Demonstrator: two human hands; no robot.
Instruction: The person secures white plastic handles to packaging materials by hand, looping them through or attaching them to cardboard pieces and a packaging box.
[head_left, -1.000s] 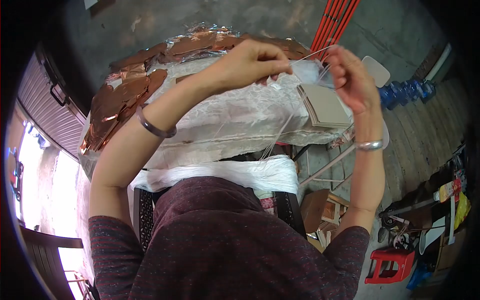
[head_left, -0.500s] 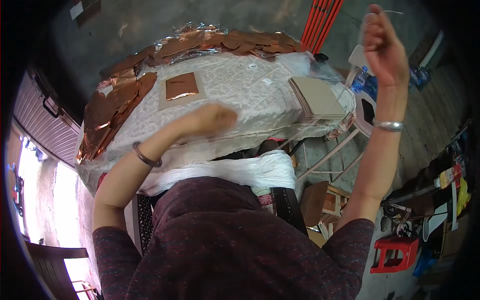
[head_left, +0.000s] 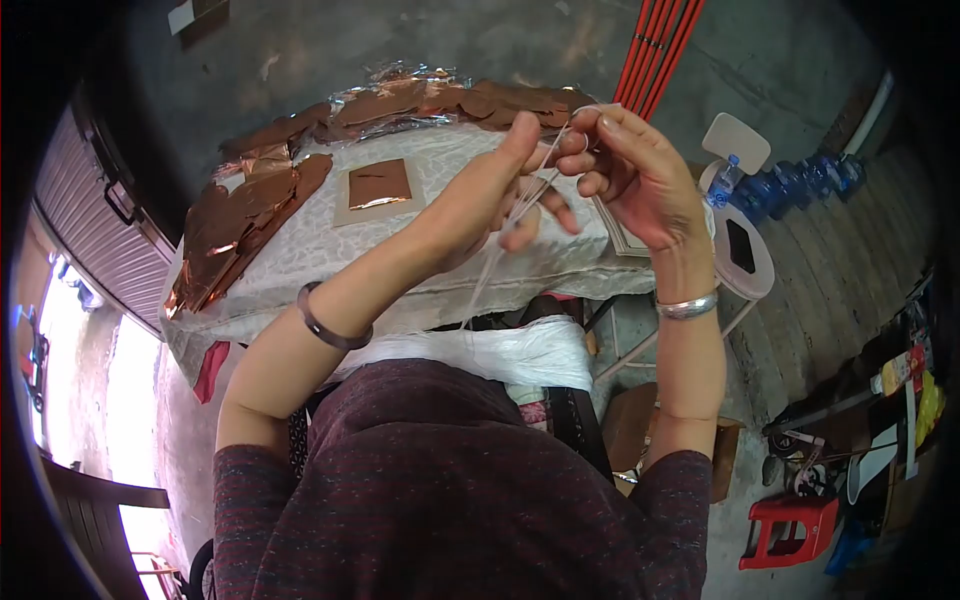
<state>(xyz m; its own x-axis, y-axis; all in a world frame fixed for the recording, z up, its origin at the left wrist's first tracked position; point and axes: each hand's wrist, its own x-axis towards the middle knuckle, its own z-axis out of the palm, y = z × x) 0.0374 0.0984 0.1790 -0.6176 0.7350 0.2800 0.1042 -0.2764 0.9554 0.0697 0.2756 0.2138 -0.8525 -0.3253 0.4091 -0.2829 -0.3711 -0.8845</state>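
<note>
Both my hands are raised in front of my chest, above the table's near edge. My left hand (head_left: 490, 195) has its thumb up, and strands of white thread (head_left: 520, 205) run across its curled fingers. Close beside it, my right hand (head_left: 645, 175) pinches the thread between thumb and fingertips, with a loop rising over the fingers. Loose thread ends hang below the left hand. A thick skein of white thread (head_left: 530, 350) lies across my lap. Beyond the hands, a copper-coloured foil sheet (head_left: 380, 185) rests on a grey board (head_left: 350, 215).
Brown and copper foil sheets (head_left: 245, 205) lie along the left and far sides of the cloth-covered table (head_left: 300, 265). A stool with a phone (head_left: 741, 246) and water bottle (head_left: 725, 180) stands at the right. Red poles (head_left: 655, 50) stand behind; a red stool (head_left: 790, 530) is lower right.
My right hand has come down and left from high on the right, meeting my left hand. The left hand has risen and moved right. Thread now spans between them.
</note>
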